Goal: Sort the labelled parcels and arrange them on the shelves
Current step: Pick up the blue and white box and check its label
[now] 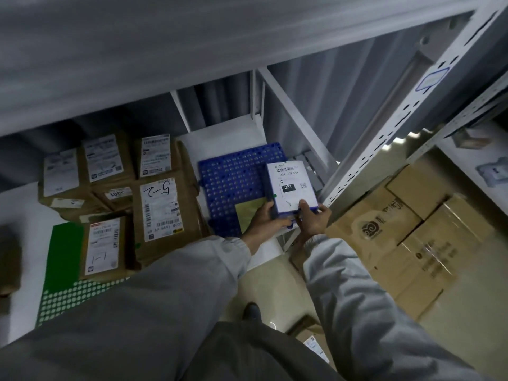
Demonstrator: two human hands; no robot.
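Both hands, left (265, 218) and right (313, 217), grip the white-labelled parcel (292, 188) at mid-frame over the blue mat (233, 177), apparently the placing step, which next calls for lowering it flat.

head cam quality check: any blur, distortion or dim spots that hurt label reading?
Head view: wide-angle lens bends the shelf upright; upper shelf streaked by blur; overall dim, left edge darkest. The label on the blue parcel, held by the left hand and right hand, reads 231; small print on the brown parcels is soft. Bright glare spot at right.
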